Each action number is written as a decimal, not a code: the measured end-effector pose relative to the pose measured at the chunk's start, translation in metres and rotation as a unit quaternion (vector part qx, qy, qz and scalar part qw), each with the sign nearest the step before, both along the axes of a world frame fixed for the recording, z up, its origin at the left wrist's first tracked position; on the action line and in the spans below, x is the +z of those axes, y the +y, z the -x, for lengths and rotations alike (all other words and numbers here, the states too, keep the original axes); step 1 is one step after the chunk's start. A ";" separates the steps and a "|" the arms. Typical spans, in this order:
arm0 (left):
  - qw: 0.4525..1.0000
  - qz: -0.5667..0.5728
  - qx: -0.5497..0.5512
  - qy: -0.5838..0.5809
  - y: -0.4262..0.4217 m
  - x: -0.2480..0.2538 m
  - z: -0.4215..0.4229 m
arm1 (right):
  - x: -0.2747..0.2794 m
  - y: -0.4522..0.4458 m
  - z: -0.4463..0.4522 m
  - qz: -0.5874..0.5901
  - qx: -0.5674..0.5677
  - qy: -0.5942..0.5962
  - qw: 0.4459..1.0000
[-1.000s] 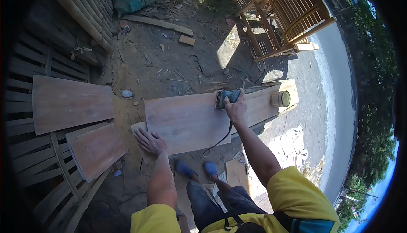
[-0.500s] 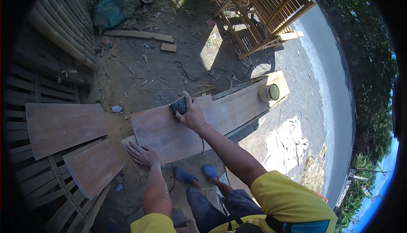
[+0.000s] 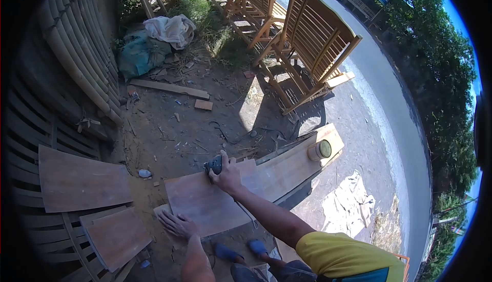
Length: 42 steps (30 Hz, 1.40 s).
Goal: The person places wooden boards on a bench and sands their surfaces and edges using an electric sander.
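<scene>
A dusty brown wood panel [image 3: 205, 202] lies on a long plank bench [image 3: 287, 172]. My right hand [image 3: 227, 174] is wrapped round a dark blue power sander [image 3: 212, 166], which rests near the panel's far edge. Its cord hangs below my right forearm. My left hand [image 3: 178, 224] lies flat with fingers spread at the panel's near left corner, over a smaller board under it. A round tin [image 3: 320, 150] stands at the bench's right end.
Two more panels [image 3: 82, 179] [image 3: 119, 237] lie on slats at the left. Wooden slatted chairs [image 3: 318, 36] stand at the upper right beside the road. A teal sack [image 3: 138, 54], a loose plank [image 3: 169, 88] and a white cloth [image 3: 349, 204] lie on the ground.
The sander and my right hand have moved left across the panel from near its right part. My left hand stays at the corner. The view has tilted up, showing more chairs.
</scene>
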State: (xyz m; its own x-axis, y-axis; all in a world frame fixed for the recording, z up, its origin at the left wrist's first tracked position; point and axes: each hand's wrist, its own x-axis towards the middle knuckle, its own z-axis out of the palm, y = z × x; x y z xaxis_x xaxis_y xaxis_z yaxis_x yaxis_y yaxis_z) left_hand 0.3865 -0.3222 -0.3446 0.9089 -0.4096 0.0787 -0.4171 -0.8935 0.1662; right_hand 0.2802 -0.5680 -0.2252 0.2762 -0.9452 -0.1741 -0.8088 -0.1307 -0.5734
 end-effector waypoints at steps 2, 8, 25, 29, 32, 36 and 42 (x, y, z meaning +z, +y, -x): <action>1.000 -0.005 -0.003 -0.002 0.002 -0.006 -0.001 | -0.003 0.024 -0.046 -0.012 0.065 -0.029 0.997; 0.999 -0.026 0.012 0.019 0.002 -0.005 -0.002 | -0.019 0.054 -0.122 0.015 0.189 -0.067 0.980; 0.999 -0.019 0.014 0.026 0.001 0.005 0.002 | 0.000 0.018 0.012 0.001 -0.064 -0.017 0.998; 0.999 -0.037 0.027 0.013 0.002 -0.007 0.000 | -0.008 0.048 -0.068 -0.014 0.086 -0.037 0.995; 0.997 -0.064 0.031 0.044 0.003 -0.004 -0.002 | -0.017 0.065 -0.112 -0.024 0.153 -0.061 0.986; 0.999 -0.036 0.011 0.016 -0.009 0.009 0.001 | -0.017 0.057 -0.096 -0.049 0.173 -0.078 0.981; 0.993 0.033 -0.007 -0.117 -0.013 0.025 0.002 | -0.007 0.008 0.029 -0.003 0.038 0.023 0.999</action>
State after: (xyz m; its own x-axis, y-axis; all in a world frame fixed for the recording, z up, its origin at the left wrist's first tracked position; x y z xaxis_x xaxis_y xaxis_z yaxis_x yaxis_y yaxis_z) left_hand 0.3841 -0.3354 -0.3194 0.8565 -0.4097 0.3140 -0.4639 -0.8777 0.1202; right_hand 0.2508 -0.5598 -0.2326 0.3384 -0.9207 -0.1944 -0.8226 -0.1892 -0.5362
